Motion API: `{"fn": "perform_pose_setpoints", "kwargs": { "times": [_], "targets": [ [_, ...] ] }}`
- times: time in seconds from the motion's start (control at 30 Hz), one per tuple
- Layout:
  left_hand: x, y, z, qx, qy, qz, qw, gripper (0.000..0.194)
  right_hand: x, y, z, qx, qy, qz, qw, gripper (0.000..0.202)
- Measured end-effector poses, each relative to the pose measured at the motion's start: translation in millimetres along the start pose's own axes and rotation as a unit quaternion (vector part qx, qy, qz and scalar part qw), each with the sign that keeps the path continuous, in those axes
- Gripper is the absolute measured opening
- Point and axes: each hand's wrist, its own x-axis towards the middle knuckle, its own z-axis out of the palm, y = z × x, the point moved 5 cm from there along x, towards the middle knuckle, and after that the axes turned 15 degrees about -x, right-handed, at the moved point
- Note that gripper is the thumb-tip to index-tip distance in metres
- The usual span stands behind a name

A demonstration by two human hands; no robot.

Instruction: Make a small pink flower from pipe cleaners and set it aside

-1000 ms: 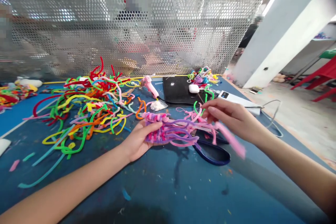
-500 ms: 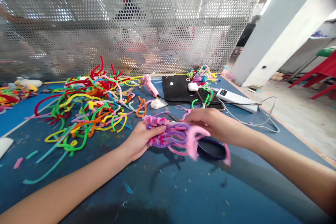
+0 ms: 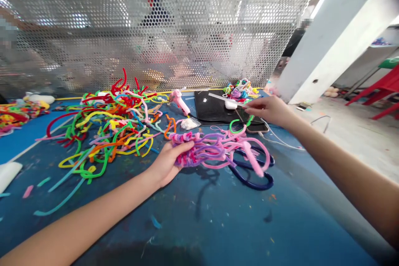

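Note:
My left hand (image 3: 168, 162) is closed round one end of a bundle of pink and purple pipe cleaners (image 3: 205, 149), thumb on top. Their bent, looped ends spread to the right over the dark blue scissor handles (image 3: 258, 185). The scissor blades are hidden under the bundle. Farther back, my right hand (image 3: 268, 110) pinches a pale, straight stick (image 3: 218, 97) that points left, above the black laptop (image 3: 212, 112). A white earbud case (image 3: 230, 104) lies just behind the stick. A green pipe cleaner (image 3: 235, 126) curls below the right fingers.
A big tangle of coloured pipe cleaners (image 3: 115, 120) covers the left of the blue table (image 3: 218, 224). A pink glue gun (image 3: 180, 102) and a small clear bag (image 3: 190, 123) stand behind the bundle. A perforated metal screen (image 3: 187, 41) borders the back.
My right hand has moved up and back from the bundle and now holds a pale stick. The pink ends have spread out, and more of the scissor handles shows. My left hand keeps its grip.

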Motion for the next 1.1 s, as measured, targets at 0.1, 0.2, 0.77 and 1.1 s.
{"fn": "perform_pose_setpoints", "kwargs": {
  "times": [0.1,0.2,0.77,1.1],
  "targets": [
    [-1,0,1.2,-0.011,0.002,-0.005,1.000,0.019,0,-39,9,-0.107,0.066,-0.081,0.989,0.031],
    [-2,-1,1.3,0.001,-0.004,-0.003,1.000,0.019,-12,-92,22,0.024,-0.025,-0.210,0.977,0.029],
    [-7,-11,6.5,0.103,-0.118,-0.056,0.986,0.030,-33,-142,39,0.180,-0.017,-0.343,0.922,0.014],
    [3,9,-12.1,0.035,0.053,-0.013,0.998,0.019,-55,-69,19,-0.096,-0.098,-0.123,0.983,0.007]
  ]
}}
